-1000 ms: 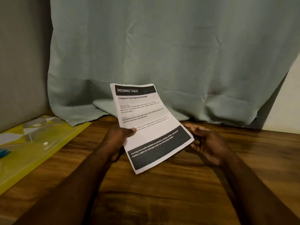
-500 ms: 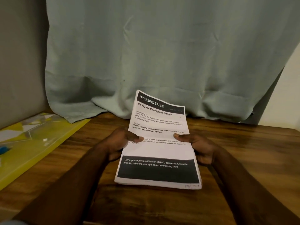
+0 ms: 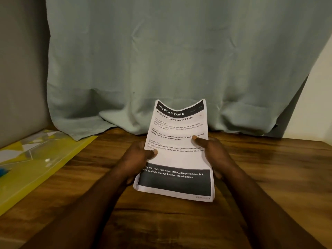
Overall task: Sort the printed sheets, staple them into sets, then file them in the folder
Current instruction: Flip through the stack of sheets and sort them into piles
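A stack of printed sheets [image 3: 177,159], headed "DRESSING TABLE" with a black band near its bottom, stands tilted with its lower edge on the wooden table [image 3: 269,177]. My left hand [image 3: 136,159] grips the stack's left edge, thumb on the front page. My right hand [image 3: 212,151] grips the right edge, thumb pressed on the text. The top of the page sags in the middle. A yellow translucent folder [image 3: 36,168] lies flat at the table's left. No stapler is in view.
A pale green curtain [image 3: 161,60] hangs behind the table and bunches onto its back edge. A grey wall stands at the left. A small blue object [image 3: 3,172] shows at the folder's left edge.
One second ago only my left hand held the sheets, turned aslant. My right hand has taken the right edge, and the stack now stands squarer on its lower edge.
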